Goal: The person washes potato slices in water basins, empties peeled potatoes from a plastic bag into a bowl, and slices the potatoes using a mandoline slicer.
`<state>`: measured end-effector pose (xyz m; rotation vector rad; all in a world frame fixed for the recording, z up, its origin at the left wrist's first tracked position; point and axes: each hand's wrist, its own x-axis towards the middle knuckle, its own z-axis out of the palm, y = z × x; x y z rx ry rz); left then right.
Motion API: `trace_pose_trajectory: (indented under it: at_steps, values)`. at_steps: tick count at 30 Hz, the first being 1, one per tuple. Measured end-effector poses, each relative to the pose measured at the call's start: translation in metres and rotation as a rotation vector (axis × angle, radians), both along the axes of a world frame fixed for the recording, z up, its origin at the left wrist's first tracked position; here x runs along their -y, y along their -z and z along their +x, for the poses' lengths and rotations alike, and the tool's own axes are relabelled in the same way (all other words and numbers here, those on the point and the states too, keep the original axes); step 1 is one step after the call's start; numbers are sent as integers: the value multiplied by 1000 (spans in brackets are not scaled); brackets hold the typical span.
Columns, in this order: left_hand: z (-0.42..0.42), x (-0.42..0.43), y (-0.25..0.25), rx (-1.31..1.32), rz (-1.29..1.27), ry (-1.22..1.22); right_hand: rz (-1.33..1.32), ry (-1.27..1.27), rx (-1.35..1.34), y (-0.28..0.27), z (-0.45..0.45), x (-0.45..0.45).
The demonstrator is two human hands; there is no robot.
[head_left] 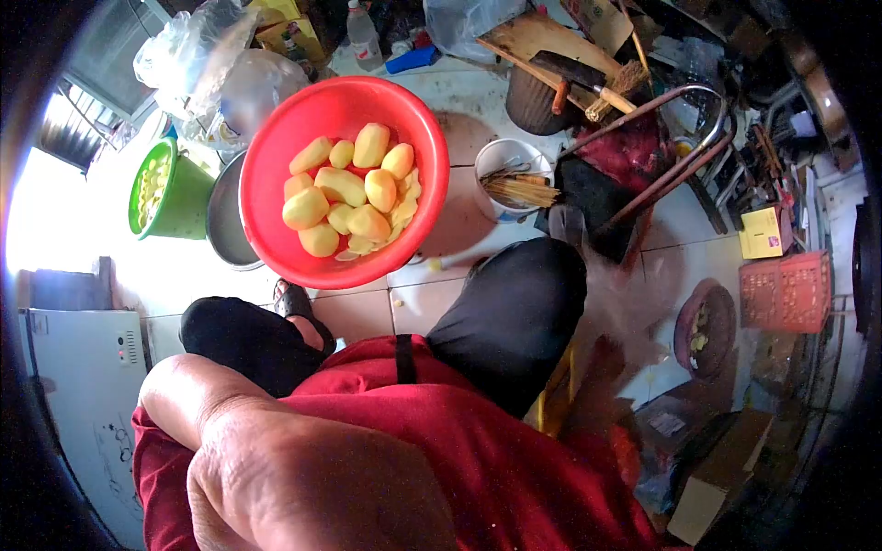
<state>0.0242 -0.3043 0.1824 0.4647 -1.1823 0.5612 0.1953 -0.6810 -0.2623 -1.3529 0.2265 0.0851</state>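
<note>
Peeled potatoes (339, 185) are held in a red basin (435, 165) beyond the knees, with a green bucket (173, 199) and a white bucket (501, 207) set to either side. The left hand (322, 468) is raised close to the camera across the red shirt (478, 441) — its fingers are hidden, so whether it is clenched or released cannot be told — while the right hand is not shown.

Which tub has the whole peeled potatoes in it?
The big red basin holds whole peeled potatoes; the green bucket and maroon basin show only small pale pieces.
</note>
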Motion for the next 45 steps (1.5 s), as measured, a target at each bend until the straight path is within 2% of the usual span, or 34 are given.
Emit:
trace_pose_trajectory:
  at_steps: [1,2,4,7,8,10,11,13,15,16,17,18,20,21,22,23,24,25,28,29,31,32,35,39,41,42,43,44,45]
  values:
    - [0,0,-2,178,-69,-132,-66,-3,-131,12,-13,12]
    - [-21,-12,-10,-194,38,156,-128,-13,-262,20,-25,22]
    - [-33,-19,-20,-560,145,441,-233,-58,-453,31,-43,35]
    - [-40,-25,-18,-589,165,445,-350,-142,-594,39,-50,43]
    - [-54,-30,-5,-519,243,411,-384,-168,-619,42,-50,45]
    - [-54,-52,-12,-609,408,534,-438,-223,-658,41,-49,44]
    - [-62,-70,-9,-603,410,529,-460,-250,-673,42,-49,45]
    - [-101,-123,14,-974,733,1,-502,-305,-699,39,-47,43]
    - [-101,-141,44,-1358,695,-821,-539,-358,-720,41,-46,47]
    - [-96,-158,73,-1481,568,-1204,-550,-378,-727,41,-48,51]
    - [-104,-189,109,-1594,614,-1482,-558,-401,-738,43,-51,52]
    - [-129,-237,162,-1609,805,-1806,-568,-427,-747,45,-54,51]
    - [-170,-285,239,-1839,921,-1978,-584,-487,-761,53,-64,47]
    - [-173,-275,249,-1971,554,-1647,-586,-518,-766,56,-69,40]
    - [-158,-248,224,-2452,329,-1286,-588,-545,-776,61,-76,37]
    - [-158,-236,231,-2499,130,-1138,-592,-569,-786,66,-82,35]
    - [-166,-238,245,-2339,35,-824,-594,-602,-792,71,-87,29]
    - [-157,-225,249,-2326,-147,-806,-569,-609,-782,74,-96,26]
    - [-192,-267,339,-2090,-28,-633,-432,-608,-679,79,-118,22]
    - [-202,-279,348,-2057,129,-617,-369,-608,-631,80,-126,21]
    - [-203,-282,347,-2009,278,-609,-414,-644,-660,79,-125,14]
    - [-204,-282,349,-2071,278,-643,-460,-660,-685,79,-123,10]
    - [-198,-262,340,-1985,96,-653,-551,-705,-702,75,-111,-5]
    - [-196,-259,344,-2083,83,-835,-647,-753,-635,69,-87,-30]
    - [-239,-302,390,-2030,370,-791,-743,-793,-547,61,-64,-48]
    - [-225,-288,365,-1996,922,-951,-814,-818,-494,57,-50,-58]
    - [-206,-269,333,-1814,1676,-1211,-914,-859,-426,49,-36,-69]
    - [-187,-250,300,-1522,2180,-1426,-1058,-931,-328,39,-20,-81]
    - [-182,-245,291,-1414,2282,-1455,-1148,-988,-230,23,-7,-95]
